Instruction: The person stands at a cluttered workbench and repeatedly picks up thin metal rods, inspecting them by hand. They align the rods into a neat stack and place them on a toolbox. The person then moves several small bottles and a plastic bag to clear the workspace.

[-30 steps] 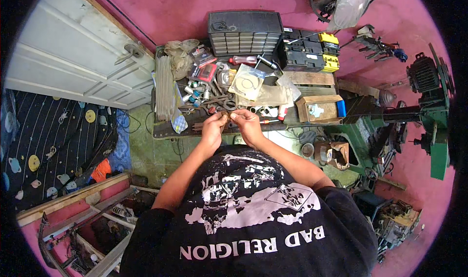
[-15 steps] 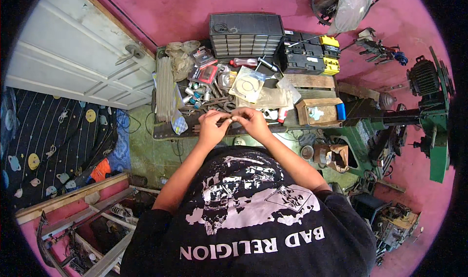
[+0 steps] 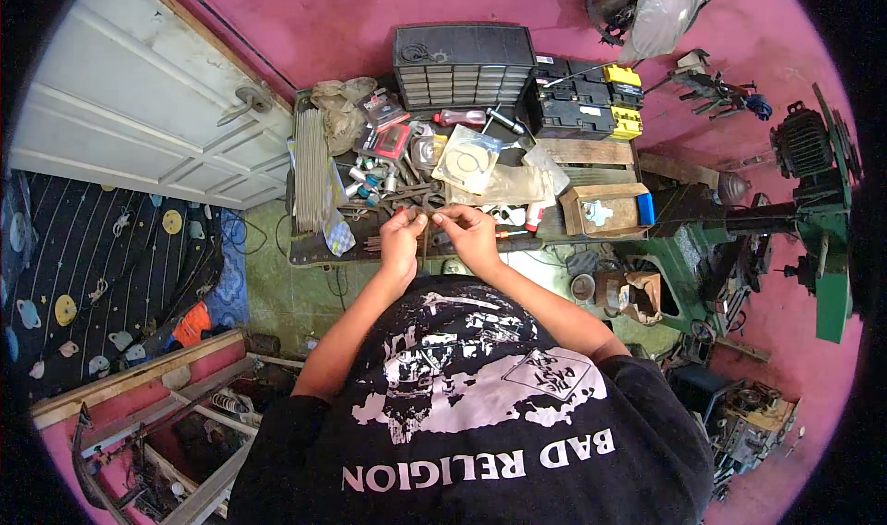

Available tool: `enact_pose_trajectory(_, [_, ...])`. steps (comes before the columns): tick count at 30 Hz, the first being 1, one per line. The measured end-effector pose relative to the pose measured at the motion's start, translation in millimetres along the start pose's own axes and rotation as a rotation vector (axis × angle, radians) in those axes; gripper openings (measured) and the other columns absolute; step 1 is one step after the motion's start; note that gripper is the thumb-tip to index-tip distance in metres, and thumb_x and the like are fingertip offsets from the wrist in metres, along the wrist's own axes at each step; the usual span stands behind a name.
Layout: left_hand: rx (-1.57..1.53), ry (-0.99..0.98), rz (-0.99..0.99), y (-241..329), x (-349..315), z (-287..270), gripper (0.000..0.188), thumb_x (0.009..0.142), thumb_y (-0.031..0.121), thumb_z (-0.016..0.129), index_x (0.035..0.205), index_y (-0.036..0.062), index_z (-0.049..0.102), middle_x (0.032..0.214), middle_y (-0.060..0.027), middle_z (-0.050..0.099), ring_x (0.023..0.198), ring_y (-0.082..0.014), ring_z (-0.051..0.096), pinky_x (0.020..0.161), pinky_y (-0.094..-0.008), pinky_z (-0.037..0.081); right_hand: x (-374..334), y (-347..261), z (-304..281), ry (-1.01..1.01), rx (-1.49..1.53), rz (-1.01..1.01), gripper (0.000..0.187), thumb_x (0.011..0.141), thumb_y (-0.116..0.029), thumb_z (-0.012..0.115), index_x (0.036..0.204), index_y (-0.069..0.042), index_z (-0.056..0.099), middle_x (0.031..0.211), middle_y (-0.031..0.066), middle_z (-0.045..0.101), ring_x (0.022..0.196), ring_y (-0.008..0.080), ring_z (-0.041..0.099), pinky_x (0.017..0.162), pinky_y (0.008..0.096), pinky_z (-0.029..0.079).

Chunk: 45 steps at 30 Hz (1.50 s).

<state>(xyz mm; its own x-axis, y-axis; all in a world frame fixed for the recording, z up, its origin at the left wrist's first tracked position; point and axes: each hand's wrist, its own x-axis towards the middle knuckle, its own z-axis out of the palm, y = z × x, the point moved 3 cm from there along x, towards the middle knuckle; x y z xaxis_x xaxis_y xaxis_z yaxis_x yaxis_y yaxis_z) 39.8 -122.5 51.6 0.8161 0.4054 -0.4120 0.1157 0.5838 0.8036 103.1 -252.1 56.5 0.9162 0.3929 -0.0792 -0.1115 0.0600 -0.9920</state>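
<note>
The person's left hand (image 3: 400, 246) and right hand (image 3: 473, 240) met over the near edge of the counter (image 3: 552, 228), thumbs and forefingers drawn close together at the tips; I could not tell what, if anything, they pinched. Just beyond the fingertips lay a heap of dark metal tools (image 3: 413, 195). Far on the counter stood a black drawer cabinet (image 3: 467, 84) with rows of small drawers, their contents hidden, and a coil of dark cable (image 3: 420, 53) on its top. Right of it were stacked black-and-yellow cases (image 3: 573, 114). To the right, a shallow wooden tray (image 3: 570, 213) with a blue end held a pale, irregular piece (image 3: 597, 213). Between cabinet and hands, a clear flat packet (image 3: 453, 146) contained a ring-shaped thing (image 3: 469, 163). A crumpled plastic bag (image 3: 338, 119) sat at the far left, its contents unclear.
</note>
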Motion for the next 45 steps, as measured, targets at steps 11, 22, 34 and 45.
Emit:
enact_pose_trajectory(11, [-0.088,0.168,-0.18,-23.7,6.3,-27.5,0.014,0.1,0.007,0.057,0.108,0.0003,0.067,0.1,-0.0041,0.07,0.087,-0.0142,0.064,0.081,-0.0283,0.05,-12.9,26.1,9.9,-0.03,0.598,0.479,0.008,0.098,-0.009,0.065,0.101,-0.003,0.07,0.092,0.0062,0.073,0.08,0.0141,0.067,0.077,0.0281,0.054])
enact_pose_trajectory(22, [0.948,0.0,0.544,1.3,-14.0,-17.8,0.008,0.082,0.005,0.074,0.089,0.0033,0.072,0.085,-0.0124,0.07,0.079,-0.0288,0.068,0.074,-0.0363,0.054,3.0,-1.3,-15.6,-0.29,-0.373,0.012,0.023,0.086,-0.018,0.079,0.101,-0.001,0.074,0.078,0.0048,0.069,0.071,0.009,0.062,0.065,0.0284,0.05])
enact_pose_trajectory(34, [1.329,-0.144,0.549,-4.0,-9.0,-44.9,0.014,0.081,0.027,0.078,0.09,0.0162,0.078,0.088,-0.0004,0.074,0.093,-0.0224,0.065,0.084,-0.0423,0.04,3.6,18.9,-42.2,-0.052,-0.269,0.109,0.013,0.091,-0.012,0.074,0.091,0.001,0.072,0.072,0.0017,0.068,0.063,0.0061,0.056,0.06,0.0256,0.046])
enact_pose_trajectory(45, [1.63,0.152,0.41,-31.1,11.0,-97.5,0.021,0.083,0.034,0.076,0.085,0.0133,0.076,0.089,-0.0042,0.072,0.093,-0.0267,0.063,0.088,-0.049,0.032,4.8,104.3,-64.7,0.083,-0.364,0.226,0.011,0.089,-0.01,0.075,0.087,-0.001,0.069,0.072,0.0009,0.067,0.061,0.0074,0.056,0.058,0.0256,0.046])
